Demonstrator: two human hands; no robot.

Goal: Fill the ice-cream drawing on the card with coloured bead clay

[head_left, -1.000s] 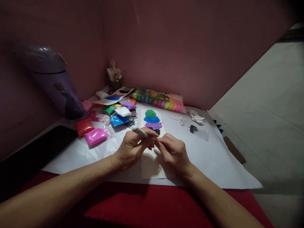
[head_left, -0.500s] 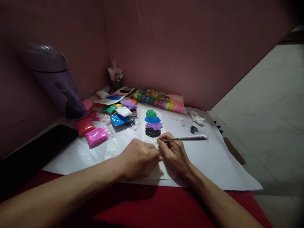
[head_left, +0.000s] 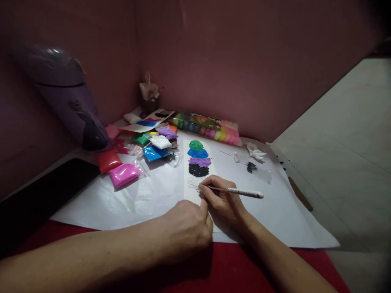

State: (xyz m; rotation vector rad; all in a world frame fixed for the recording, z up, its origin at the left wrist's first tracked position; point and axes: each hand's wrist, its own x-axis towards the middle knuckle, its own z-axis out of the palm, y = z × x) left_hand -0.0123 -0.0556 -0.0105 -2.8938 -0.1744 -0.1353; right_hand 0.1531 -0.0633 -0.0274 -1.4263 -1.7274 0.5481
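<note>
A pale card strip [head_left: 187, 197] bears stacked bands of textured clay: green [head_left: 196, 145], blue [head_left: 198, 153], purple [head_left: 200, 162], black [head_left: 198, 170] and white [head_left: 194, 181]. My right hand [head_left: 227, 199] pinches a thin tool [head_left: 246, 192] with a striped white handle. Its tip is by the white band's lower edge, partly hidden by my fingers. Over the card's lower part lies my left hand [head_left: 191, 224], closed, its thumb side close to my right fingers. Whatever it may hold is hidden.
Several clay packets, including pink [head_left: 124, 176], red [head_left: 108, 161] and blue [head_left: 155, 153], lie at left. Behind sits a long pack of coloured clay [head_left: 206, 127]. White scraps [head_left: 255, 152] and clear plastic [head_left: 263, 176] lie at right. A purple bottle [head_left: 71, 97] and black slab [head_left: 55, 191] flank the left.
My left hand has drawn back toward the table's front edge, lower on the card. The tool tip has shifted slightly down and left, its handle now sloping down to the right.
</note>
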